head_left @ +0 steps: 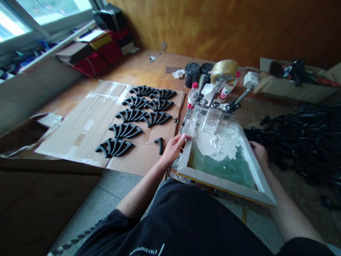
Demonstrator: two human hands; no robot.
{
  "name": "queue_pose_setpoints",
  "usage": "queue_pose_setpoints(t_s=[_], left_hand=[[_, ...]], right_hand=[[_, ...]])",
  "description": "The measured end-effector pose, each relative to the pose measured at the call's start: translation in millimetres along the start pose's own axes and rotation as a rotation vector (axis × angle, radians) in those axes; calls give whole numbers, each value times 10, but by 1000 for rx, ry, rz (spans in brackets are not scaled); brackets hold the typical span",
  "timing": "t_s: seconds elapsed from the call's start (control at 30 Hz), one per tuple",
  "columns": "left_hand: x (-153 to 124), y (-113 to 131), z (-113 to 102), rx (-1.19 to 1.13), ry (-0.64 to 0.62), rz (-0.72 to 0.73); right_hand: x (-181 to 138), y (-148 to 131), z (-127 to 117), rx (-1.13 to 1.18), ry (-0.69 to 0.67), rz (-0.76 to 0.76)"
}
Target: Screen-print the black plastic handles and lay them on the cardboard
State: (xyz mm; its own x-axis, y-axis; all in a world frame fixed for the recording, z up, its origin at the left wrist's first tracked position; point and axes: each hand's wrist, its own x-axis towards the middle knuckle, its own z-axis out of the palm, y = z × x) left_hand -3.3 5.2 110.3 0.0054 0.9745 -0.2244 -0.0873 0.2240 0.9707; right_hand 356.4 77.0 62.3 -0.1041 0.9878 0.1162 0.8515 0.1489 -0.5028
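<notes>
A screen printing frame (183, 165) is in front of me, tilted, with white paste (226, 144) spread over the far part of its green mesh. My left hand (174, 147) grips its left side, the thumb and fingers closed near the rim. At the opposite side my right hand (259, 153) holds the right rim, with some of its fingers hidden. The far end of the frame meets a metal clamp (226, 108). Just left of my left hand, a single curved black plastic piece (160, 145) lies on a cardboard sheet (80, 138).
Several fanned rows of black pieces (125, 131) lie on the cardboard. Beyond the frame are a red-capped bottle (191, 97), a dark tub (192, 74) and a tape roll (224, 71). A pile of black pieces (301, 138) and an open carton (295, 92) are at right.
</notes>
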Motion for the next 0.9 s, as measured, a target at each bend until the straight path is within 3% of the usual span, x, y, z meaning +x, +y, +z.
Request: queue_pose_setpoints(t_s=[0.07, 0.13, 0.23, 0.33, 0.43, 0.6, 0.7, 0.8, 0.9], left_hand=[[-3, -300, -36, 57, -5, -64], [34, -571, -48, 135, 15, -101], [112, -838, -45, 277, 65, -113], [165, -947, -53, 380, 87, -108], [187, -991, -78, 450, 72, -93], [197, -1041, -102, 484, 56, -103], [198, -1039, -95, 475, 56, -118], [198, -1026, -84, 461, 58, -127], [199, -1034, -78, 429, 52, -127]], right_hand=[[143, -80, -58, -28, 135, 44], [301, -379, 16, -73, 203, -68], [521, -969, 244, -178, 112, -315], [576, -1330, 441, -254, -107, -361], [363, -1338, 530, -290, -252, -386], [-124, -1095, 418, -204, -369, -768], [-137, -1067, 338, -127, -452, -824], [-86, -1108, 405, -110, -313, -692], [-205, -1095, 555, -127, -177, -695]])
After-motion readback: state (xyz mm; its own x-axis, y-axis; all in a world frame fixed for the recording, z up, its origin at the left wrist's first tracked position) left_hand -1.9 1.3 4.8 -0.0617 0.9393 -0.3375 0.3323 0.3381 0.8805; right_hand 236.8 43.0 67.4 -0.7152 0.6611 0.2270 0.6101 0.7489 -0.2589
